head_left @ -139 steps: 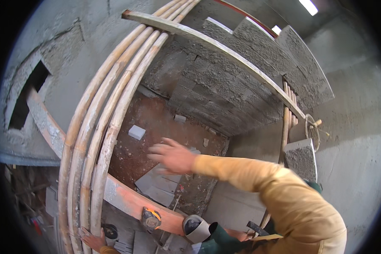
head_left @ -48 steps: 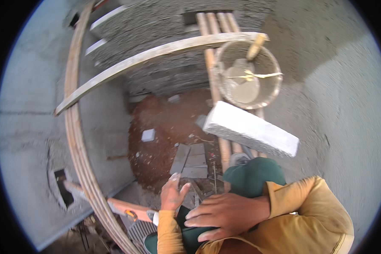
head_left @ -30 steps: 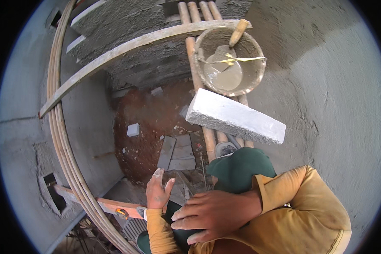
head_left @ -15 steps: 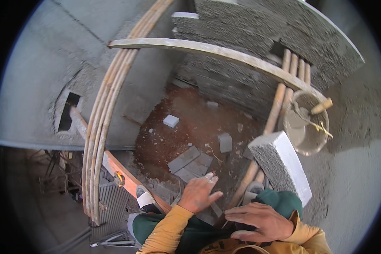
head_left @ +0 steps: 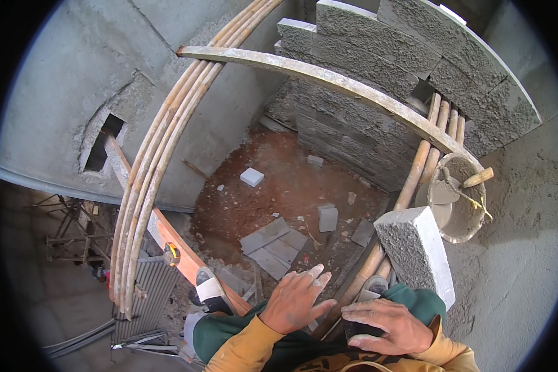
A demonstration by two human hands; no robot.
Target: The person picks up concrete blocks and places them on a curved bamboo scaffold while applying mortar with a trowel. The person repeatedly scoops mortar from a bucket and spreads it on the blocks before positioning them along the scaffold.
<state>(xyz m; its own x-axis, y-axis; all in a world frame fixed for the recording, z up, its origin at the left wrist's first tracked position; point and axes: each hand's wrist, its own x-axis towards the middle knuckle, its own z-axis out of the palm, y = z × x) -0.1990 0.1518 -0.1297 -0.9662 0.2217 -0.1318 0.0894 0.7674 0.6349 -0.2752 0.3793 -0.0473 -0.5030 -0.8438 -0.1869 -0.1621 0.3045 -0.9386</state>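
My left hand (head_left: 291,301) hovers over my green-trousered left leg with fingers apart and nothing held. My right hand (head_left: 387,325) rests by my right knee, fingers extended over a dark item (head_left: 356,332) that I cannot make out. A rough-sided pale block (head_left: 412,254) sits on bamboo poles just beyond that knee. Behind it stands a bucket (head_left: 459,232) of grey mortar with a trowel (head_left: 477,177) in it. My left foot is on an orange-stained plank (head_left: 183,251), beside a tape measure (head_left: 172,254).
Left bamboo poles (head_left: 180,118) and a timber batten (head_left: 304,68) frame a drop to a dirt floor (head_left: 235,192) with loose slabs (head_left: 273,248). A rough block wall (head_left: 378,49) rises at the back, plastered walls at either side. Corrugated sheets (head_left: 155,301) lie below left.
Since the earliest frame I have come to a crouch, my left hand lifted off the left poles. Over the last second my view has swung leftward; both hands stay low near my knees.
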